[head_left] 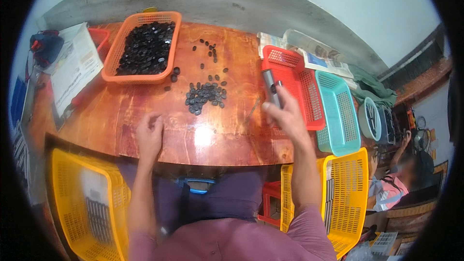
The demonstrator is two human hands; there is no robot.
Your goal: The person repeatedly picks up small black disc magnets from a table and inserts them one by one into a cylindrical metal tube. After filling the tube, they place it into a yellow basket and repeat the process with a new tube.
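Holding the grey metallic piece (272, 90) firmly but without squeezing was judged best; it was clamped between thumb and fingers of the right hand (287, 111), projecting beyond the fingertips. The left hand (150, 134) (curled, whether closed could not be told) was seen near the black discs (205, 96).

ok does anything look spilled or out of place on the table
Perhaps the small black oval pieces scattered on the brown wooden table, beyond the denser black pile and outside the orange plastic basket: they look stray, though they may be placed so. No damage shows.
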